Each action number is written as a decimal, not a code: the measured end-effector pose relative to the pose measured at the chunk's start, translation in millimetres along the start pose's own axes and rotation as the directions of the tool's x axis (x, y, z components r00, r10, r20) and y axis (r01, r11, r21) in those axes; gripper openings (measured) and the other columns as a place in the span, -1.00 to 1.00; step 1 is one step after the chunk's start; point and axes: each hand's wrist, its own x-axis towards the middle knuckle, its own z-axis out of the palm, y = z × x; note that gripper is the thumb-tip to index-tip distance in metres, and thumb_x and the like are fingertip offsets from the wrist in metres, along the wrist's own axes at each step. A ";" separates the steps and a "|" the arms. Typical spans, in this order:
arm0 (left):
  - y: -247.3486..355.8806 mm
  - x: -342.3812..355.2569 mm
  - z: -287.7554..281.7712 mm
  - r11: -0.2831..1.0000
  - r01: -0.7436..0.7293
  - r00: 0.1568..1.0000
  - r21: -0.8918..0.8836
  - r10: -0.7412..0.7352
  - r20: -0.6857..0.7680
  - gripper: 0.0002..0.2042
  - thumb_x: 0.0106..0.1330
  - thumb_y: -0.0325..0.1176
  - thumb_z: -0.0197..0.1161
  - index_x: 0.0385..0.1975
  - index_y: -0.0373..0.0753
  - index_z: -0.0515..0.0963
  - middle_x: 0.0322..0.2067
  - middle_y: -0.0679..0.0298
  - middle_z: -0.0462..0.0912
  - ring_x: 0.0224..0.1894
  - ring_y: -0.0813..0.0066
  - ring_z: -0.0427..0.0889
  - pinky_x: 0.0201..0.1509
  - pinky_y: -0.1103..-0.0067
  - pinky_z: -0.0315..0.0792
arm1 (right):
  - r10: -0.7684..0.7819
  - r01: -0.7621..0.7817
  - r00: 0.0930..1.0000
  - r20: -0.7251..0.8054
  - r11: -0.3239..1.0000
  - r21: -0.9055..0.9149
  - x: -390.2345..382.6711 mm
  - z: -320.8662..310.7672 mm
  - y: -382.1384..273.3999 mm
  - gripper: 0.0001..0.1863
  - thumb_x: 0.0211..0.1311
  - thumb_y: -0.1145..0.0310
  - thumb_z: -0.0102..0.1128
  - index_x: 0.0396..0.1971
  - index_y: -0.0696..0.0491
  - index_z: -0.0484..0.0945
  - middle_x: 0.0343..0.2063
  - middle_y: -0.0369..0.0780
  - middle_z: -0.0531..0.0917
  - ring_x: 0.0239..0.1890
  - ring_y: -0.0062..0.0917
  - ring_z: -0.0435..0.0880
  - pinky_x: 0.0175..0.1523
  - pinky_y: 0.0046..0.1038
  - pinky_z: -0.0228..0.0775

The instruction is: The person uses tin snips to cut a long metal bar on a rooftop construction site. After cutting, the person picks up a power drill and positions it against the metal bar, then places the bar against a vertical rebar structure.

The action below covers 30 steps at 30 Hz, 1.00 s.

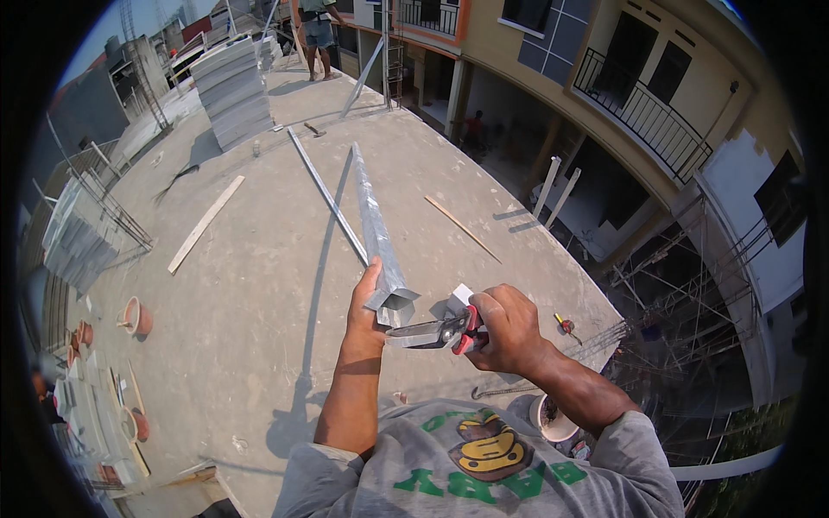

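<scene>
My left hand (367, 298) is wrapped round the near end of a long galvanized metal channel (375, 216), which stretches away from me over the concrete. Its near end has cut flaps bent outward. Red-handled tin snips (449, 331) are gripped in my right hand (508, 328). Their blades point left, just below the channel's end; whether they touch the metal I cannot tell. A small white block-like piece (459, 299) shows just beyond the snips, partly hidden by my right hand. Left of the channel, a second thin metal strip (326, 192) lies on the slab.
The concrete slab (259, 285) drops off at its right edge beside scaffolding (691, 250). Wooden strips (205, 224) lie about, with a hammer (313, 130) and a tape measure (566, 325). Block stacks (231, 95), buckets (137, 317) and another person (318, 39) are farther off.
</scene>
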 end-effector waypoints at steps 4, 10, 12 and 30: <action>-1.9 -1.3 -2.2 0.998 0.006 1.000 -0.056 -0.007 -0.027 -0.71 0.43 -0.12 0.11 -0.12 -0.23 0.49 -0.38 0.24 0.61 -0.33 0.36 0.67 -0.22 0.41 0.60 | 0.244 -0.201 0.947 0.210 0.958 -0.203 20.3 22.7 8.0 -0.42 -0.26 0.40 0.46 -0.15 0.15 0.41 -0.42 -0.13 0.47 -0.41 -0.25 0.54 -0.35 -0.25 0.39; 9.8 1.0 -4.6 1.000 -0.030 0.994 0.001 0.030 0.106 -0.69 0.43 -0.07 0.11 -0.13 -0.21 0.49 -0.41 0.28 0.60 -0.36 0.39 0.66 -0.28 0.44 0.58 | 0.199 -0.199 0.976 0.086 0.980 -0.008 10.7 36.0 -1.4 -0.40 -0.28 0.39 0.44 -0.13 0.16 0.39 -0.37 -0.10 0.47 -0.36 -0.20 0.54 -0.28 -0.21 0.40; 14.4 -1.2 -6.0 0.998 0.057 0.998 0.009 -0.057 -0.014 -0.70 0.43 -0.08 0.12 -0.12 -0.20 0.49 -0.36 0.28 0.62 -0.34 0.40 0.66 -0.24 0.47 0.57 | 0.274 -0.275 0.954 0.123 0.961 -0.008 9.3 37.9 -2.9 -0.39 -0.28 0.40 0.43 -0.12 0.17 0.39 -0.36 -0.10 0.47 -0.36 -0.19 0.53 -0.27 -0.23 0.39; 23.5 16.9 31.3 0.986 0.139 0.969 -0.097 -0.115 0.218 -0.42 0.31 0.11 0.24 0.03 -0.32 0.38 -0.37 0.16 0.62 -0.33 0.35 0.67 -0.26 0.48 0.62 | 0.833 -0.863 0.457 0.312 0.331 0.381 -26.5 59.0 -16.0 -0.35 -0.14 0.25 0.50 -0.09 0.13 0.30 -0.37 -0.18 0.46 -0.30 -0.39 0.48 -0.12 -0.32 0.39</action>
